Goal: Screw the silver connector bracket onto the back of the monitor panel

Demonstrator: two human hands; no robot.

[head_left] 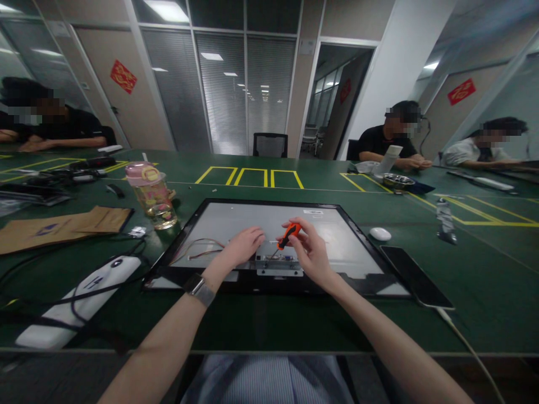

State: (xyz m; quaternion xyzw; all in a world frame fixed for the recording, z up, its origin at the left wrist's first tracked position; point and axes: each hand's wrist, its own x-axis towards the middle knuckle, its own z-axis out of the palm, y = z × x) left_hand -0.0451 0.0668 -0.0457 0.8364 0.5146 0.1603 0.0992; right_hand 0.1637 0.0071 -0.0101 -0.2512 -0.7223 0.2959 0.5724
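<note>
A flat display panel point(357, 247) with a black frame and grey metal back lies on the green table in front of me. My right hand point(312, 247) grips an orange and black screwdriver point(289, 235), its tip slanting down to a small bracket with connectors point(279, 271) at the panel's near edge. Whether the tip touches a screw is too small to tell. My left hand point(246, 245) lies flat just left of the bracket, fingers stretched out, partly hiding what is under it. Thin wires point(197, 249) run across the panel beside it.
On the left are a pink-lidded bottle point(154, 196), a brown paper bag point(63, 227) and a white power strip point(84, 300) with black cables. A phone point(415, 276) on a charging cable and a white earbud case point(380, 233) lie right. Several people sit across the table point(252, 322).
</note>
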